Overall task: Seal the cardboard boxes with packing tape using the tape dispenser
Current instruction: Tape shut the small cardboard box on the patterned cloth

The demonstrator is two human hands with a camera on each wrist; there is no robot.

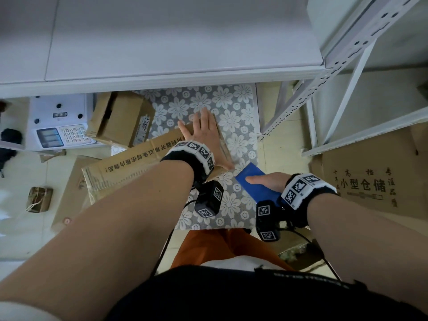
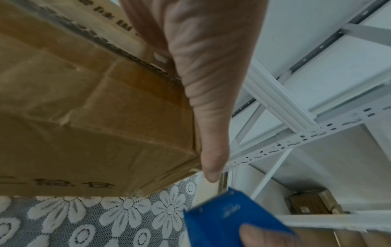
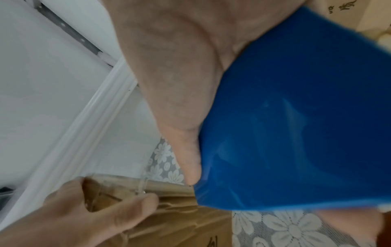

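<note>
A brown cardboard box (image 1: 139, 158) with black printed characters lies on a floral mat (image 1: 231, 112). My left hand (image 1: 203, 133) rests flat on its far right end, fingers straight. In the left wrist view my thumb (image 2: 211, 108) runs down the corner of the box (image 2: 84, 117). My right hand (image 1: 268, 181) grips a blue tape dispenser (image 1: 254, 184) just right of the box's near corner, close to it. The right wrist view shows the dispenser (image 3: 296, 117) filling the frame, with a thin clear tape strand (image 3: 141, 183) near my left hand (image 3: 84, 208) on the box (image 3: 180, 217).
A second, open cardboard box (image 1: 120, 121) stands at the back left beside a white weighing scale (image 1: 60, 126). A white shelf board overhangs the far side, and a perforated metal rack (image 1: 324, 89) stands at right. Flattened printed cardboard (image 1: 370, 184) lies under the rack. A small wrapped parcel (image 1: 39, 199) sits left.
</note>
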